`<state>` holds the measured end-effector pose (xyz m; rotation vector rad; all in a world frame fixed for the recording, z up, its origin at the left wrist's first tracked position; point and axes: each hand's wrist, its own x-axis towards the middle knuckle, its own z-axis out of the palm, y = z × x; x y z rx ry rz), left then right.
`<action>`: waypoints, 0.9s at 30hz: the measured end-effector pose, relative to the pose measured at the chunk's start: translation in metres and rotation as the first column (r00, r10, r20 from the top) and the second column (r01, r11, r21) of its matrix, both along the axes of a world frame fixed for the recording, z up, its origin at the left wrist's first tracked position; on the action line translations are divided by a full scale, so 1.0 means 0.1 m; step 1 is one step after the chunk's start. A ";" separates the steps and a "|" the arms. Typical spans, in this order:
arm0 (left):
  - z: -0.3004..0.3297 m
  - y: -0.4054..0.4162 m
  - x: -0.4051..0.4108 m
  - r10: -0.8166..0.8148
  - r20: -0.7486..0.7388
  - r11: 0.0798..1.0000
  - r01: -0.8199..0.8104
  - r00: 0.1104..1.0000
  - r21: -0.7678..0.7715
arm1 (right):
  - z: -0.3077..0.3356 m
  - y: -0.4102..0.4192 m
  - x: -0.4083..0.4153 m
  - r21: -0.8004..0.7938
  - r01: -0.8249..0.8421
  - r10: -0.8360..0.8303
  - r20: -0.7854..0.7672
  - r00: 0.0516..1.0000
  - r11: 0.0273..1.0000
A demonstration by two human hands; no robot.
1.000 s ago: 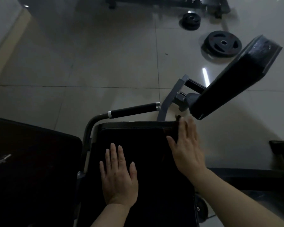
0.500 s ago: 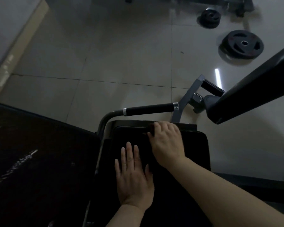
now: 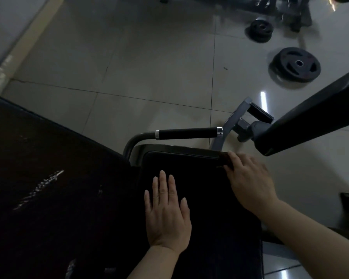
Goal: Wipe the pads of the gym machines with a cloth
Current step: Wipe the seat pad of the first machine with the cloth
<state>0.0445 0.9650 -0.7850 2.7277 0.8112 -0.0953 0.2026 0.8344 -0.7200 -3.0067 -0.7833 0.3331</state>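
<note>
On the pad: both hands lie on a black seat pad [image 3: 199, 198] in the lower middle of the view.
Left hand: the left hand [image 3: 167, 212] lies flat on the pad, palm down, fingers straight and slightly spread, much as half a second ago.
Right hand: the right hand [image 3: 250, 182] is at the pad's far right corner, having slid there from the middle of the far edge; its fingers bend over something dark.
Cloth: a dark cloth [image 3: 226, 160] seems to show under the right fingertips, though the dim light leaves this uncertain.
Beyond the pad: a black-gripped handle [image 3: 187, 133] runs just past the far edge.
Floor: two weight plates [image 3: 296, 64] lie on the tiles.
</note>
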 end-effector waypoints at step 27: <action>0.02 0.07 -0.15 0.032 0.019 0.999 -0.032 0.999 0.011 | -0.30 1.61 -0.07 0.159 -0.345 0.368 -0.148 0.918 0.925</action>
